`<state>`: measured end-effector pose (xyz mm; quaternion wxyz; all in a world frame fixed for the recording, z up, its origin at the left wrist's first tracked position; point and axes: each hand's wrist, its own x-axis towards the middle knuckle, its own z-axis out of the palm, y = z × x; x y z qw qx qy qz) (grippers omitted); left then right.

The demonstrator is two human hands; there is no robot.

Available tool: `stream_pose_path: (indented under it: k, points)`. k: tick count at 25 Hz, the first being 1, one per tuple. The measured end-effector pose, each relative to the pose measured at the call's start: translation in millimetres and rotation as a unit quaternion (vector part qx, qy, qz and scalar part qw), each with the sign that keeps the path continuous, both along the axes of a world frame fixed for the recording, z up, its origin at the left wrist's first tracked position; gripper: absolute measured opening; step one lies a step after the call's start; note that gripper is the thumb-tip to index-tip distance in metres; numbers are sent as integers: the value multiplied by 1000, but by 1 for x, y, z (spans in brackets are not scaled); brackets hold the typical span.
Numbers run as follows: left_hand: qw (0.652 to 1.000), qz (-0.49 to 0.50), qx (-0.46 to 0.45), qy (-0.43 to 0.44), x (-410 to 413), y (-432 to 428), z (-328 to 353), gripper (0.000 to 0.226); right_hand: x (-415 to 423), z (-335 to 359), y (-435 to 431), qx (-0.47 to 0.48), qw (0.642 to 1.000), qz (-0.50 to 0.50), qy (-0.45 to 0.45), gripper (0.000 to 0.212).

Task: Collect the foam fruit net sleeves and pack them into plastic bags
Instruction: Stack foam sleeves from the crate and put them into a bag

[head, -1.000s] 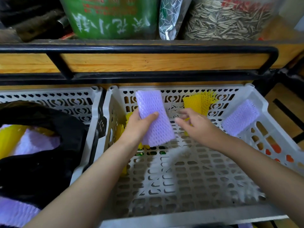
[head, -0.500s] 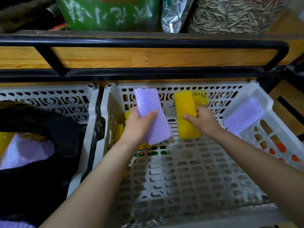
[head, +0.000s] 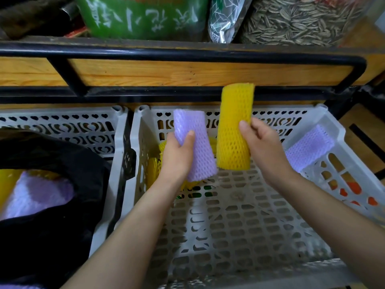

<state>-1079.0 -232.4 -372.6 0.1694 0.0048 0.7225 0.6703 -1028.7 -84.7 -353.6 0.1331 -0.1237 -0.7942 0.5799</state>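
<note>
Holding a purple sleeve point(head: 193, 142) in my left hand point(head: 177, 157), I have my thumb pressed across its front and my fingers curled behind it. Its top tips slightly towards eleven o'clock. My right hand point(head: 264, 151) grips a yellow sleeve point(head: 234, 130) the same way, thumb in front and fingers wrapped round the back. That one stands almost upright, and its top rises past the far rim of the white crate point(head: 250, 236) and in front of the black rail point(head: 187, 53). The two sleeves are side by side above the crate, their lower corners very close; I cannot tell whether they touch.

At two o'clock in the crate, another purple sleeve point(head: 310, 147) leans against the right wall. At ten o'clock, more yellow sleeves point(head: 153, 170) sit in the near-left corner, partly hidden behind my left wrist.

At nine o'clock, a second crate point(head: 62, 126) holds an open black bag point(head: 62, 215). Inside it lie a purple bundle point(head: 37, 195) and a bit of yellow foam point(head: 8, 182).

At twelve o'clock, above the rail, a wooden shelf point(head: 187, 71) carries a green bag point(head: 141, 15) and a bag of sunflower seeds point(head: 302, 17).
</note>
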Motion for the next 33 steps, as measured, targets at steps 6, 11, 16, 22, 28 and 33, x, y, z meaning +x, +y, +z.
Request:
stream_pose_path:
  k: [6, 11, 16, 22, 28, 33]
  points:
    - [994, -65, 83, -38, -6, 3, -9, 46, -4, -4, 3, -4, 991, 89, -101, 20]
    - [997, -56, 47, 27, -4, 2, -5, 48, -8, -12, 1, 9, 988, 126, -87, 4]
    - [996, 65, 43, 49, -7, -6, -2, 34, -32, -47, 46, 256, 962, 40, -91, 32]
    - [997, 55, 16, 48, -7, -5, -4, 38, -50, -85, 68, 426, 890, 73, -146, 59]
    - [998, 51, 13, 34, -7, -5, -4, 46, -50, -91, 56, 559, 813, 60, -154, 41]
    - [997, 58, 7, 49, -9, -5, -4, 38, -42, -79, 56, 467, 861, 73, -187, 19]
